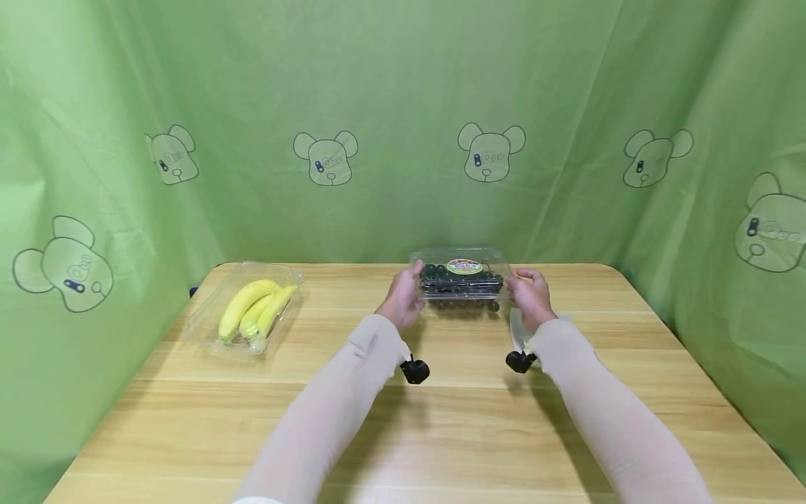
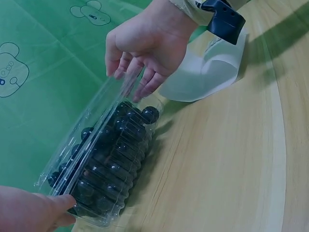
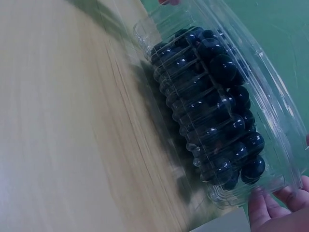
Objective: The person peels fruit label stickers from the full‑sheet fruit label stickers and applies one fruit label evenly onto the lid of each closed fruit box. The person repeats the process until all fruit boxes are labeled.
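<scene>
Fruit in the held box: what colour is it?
The fruit looks nearly black, clearest in the right wrist view.

Is a pale wood-grain table (image 1: 462, 441); bears a clear plastic box (image 1: 204, 315) of bananas (image 1: 257, 313) on the left and, toward the right, a curled white sheet (image 2: 217, 72) (partly hidden in the head view).

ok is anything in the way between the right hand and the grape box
Nothing visible: the right hand grips the clear plastic grape box directly. The white sheet lies on the table nearby, not between them.
</scene>
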Tool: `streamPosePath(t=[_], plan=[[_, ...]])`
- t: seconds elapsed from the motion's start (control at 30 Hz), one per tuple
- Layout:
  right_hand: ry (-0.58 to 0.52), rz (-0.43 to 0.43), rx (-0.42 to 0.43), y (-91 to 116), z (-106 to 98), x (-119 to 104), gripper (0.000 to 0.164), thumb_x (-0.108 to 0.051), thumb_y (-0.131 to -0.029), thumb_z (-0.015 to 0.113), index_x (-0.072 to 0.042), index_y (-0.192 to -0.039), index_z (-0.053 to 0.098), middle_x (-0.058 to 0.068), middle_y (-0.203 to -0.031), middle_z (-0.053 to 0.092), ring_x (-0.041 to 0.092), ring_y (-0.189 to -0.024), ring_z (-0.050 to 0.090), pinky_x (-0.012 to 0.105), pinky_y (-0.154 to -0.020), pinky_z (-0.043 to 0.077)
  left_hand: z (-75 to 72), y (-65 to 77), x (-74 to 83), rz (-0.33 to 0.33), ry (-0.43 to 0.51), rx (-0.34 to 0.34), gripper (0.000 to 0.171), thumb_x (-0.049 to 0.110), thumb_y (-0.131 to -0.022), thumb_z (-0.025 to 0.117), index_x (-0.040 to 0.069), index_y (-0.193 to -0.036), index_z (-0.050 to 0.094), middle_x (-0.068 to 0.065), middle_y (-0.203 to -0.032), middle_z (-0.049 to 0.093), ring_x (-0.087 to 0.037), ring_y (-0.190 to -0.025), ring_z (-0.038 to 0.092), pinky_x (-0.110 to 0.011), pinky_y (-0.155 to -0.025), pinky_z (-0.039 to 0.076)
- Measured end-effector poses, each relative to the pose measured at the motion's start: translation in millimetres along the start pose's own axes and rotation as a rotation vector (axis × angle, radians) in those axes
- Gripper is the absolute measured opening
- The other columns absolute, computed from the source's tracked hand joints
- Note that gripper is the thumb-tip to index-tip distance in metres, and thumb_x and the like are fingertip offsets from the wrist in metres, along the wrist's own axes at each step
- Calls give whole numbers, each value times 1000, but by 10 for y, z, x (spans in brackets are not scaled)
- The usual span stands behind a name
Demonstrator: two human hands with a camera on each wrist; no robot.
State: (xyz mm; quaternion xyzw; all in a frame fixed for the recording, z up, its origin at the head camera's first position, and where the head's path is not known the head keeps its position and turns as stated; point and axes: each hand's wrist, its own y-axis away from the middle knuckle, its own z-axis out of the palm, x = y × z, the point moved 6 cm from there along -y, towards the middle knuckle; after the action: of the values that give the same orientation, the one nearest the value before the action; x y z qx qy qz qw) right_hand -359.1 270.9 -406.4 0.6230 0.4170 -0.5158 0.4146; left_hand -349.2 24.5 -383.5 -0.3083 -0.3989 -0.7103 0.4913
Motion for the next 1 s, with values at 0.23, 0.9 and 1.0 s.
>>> streamPosePath(t=[0.23, 0.9, 1.0], plan=[[-25, 8, -26, -27, 22, 10, 55, -9, -96, 53, 2, -144, 28, 19, -122, 50, 10, -83, 52, 34, -93, 48, -31, -19, 5, 32, 160, 92, 80, 25, -97, 58, 6, -154, 5, -17, -160, 5, -35, -146, 7, -48, -118, 11], [23, 21, -4, -185, -39, 43, 53, -6, -95, 52, 3, -142, 31, 15, -112, 50, 12, -80, 52, 29, -81, 52, -68, -96, -76, -29, 284, 15, 57, 30, -98, 55, 5, -145, 35, -21, -157, 10, -32, -145, 13, -40, -119, 12], [66, 9, -16, -186, -25, 45, 52, -5, -94, 52, 4, -142, 32, 23, -125, 47, 23, -95, 54, 38, -92, 50, -76, -106, -77, -18, 267, 18, 53, 29, -99, 55, 5, -144, 39, -16, -155, 17, -21, -130, 35, -40, -119, 11]])
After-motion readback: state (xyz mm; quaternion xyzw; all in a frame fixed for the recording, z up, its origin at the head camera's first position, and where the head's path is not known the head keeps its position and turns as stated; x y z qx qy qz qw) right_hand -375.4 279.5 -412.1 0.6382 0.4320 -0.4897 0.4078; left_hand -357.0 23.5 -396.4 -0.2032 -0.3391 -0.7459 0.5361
